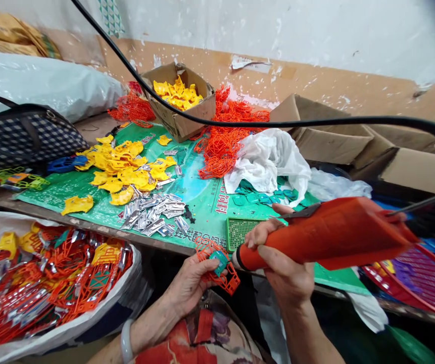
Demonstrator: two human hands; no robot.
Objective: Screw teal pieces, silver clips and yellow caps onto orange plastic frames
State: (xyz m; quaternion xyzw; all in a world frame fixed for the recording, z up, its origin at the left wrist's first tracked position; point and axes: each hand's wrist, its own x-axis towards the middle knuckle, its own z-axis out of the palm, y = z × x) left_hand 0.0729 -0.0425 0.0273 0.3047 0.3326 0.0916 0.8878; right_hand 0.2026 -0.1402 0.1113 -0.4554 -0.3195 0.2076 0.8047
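Observation:
My left hand [192,280] is closed around an orange plastic lattice frame [233,283] with a small teal plastic piece [219,263] on it. The thumb presses on the teal piece. My right hand [287,270] grips a large orange-red power screwdriver [327,232], tilted so that its nose points left. The screwdriver's tip meets or nearly meets the teal piece; contact is hard to make out. Just beyond the hands sits a green perforated tray [242,230]. A pile of silvery metal clips [156,212] lies to its left, beside yellow plastic parts [126,169].
A cardboard box [179,119] of yellow parts stands at the back, near tangled orange frames [221,146]. White plastic [270,159] partly covers teal pieces. A sack [126,298] of assembled parts is at lower left. A black cable [240,123] crosses above the table.

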